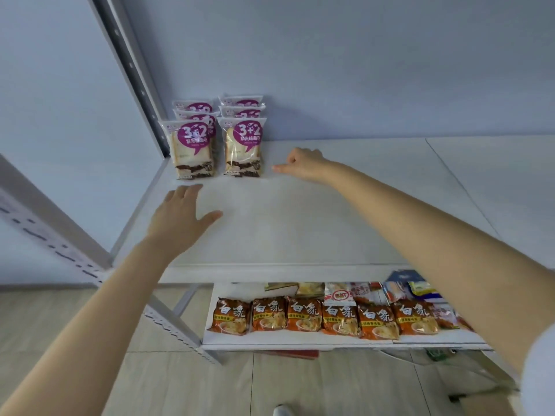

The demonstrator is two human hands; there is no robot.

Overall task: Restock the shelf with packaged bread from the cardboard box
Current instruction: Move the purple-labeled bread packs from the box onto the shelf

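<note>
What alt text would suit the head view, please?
Two empty hands reach over a white shelf: the left hand open, the right hand curled. Two rows of clear bread packets with purple labels stand at its back left; orange noodle packets line the shelf below.

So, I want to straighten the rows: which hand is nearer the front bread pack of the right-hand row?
Right. The right hand is just right of that front bread pack, a finger stretched toward it. The left hand is in front of the other row.

We are in a shop: a white metal shelf point(300, 229) holds purple-labelled bread packs point(192, 148) and orange noodle packets point(303, 315).
</note>
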